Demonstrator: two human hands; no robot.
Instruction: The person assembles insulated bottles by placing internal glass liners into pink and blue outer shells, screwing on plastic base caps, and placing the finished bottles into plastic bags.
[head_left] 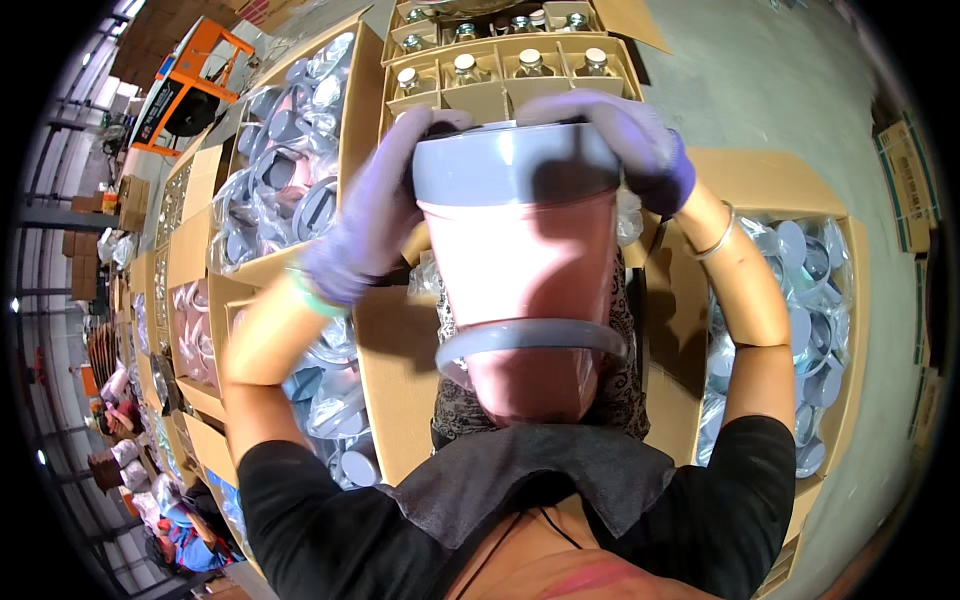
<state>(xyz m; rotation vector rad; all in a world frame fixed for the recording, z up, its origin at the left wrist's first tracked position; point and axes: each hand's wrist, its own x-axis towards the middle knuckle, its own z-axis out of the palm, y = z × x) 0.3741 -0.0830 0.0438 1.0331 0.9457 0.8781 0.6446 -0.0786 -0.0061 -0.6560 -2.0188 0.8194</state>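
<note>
I see L hand (372, 205) & R hand (630, 140) curled round cup (525, 265) at grey rim (480, 172), opp sides, prob for steadiness; handle (530, 336) sits free below.

This appears to be a warehouse or factory packing floor: open cartons (362, 95) of bagged plastic parts (283, 125) stand at left and right of the frame, with glass bottles (533, 64) in a divided carton (475, 98) at top centre. An orange-framed machine (186, 72) at upper left and the broad grey floor (760, 85) also look industrial.
</note>
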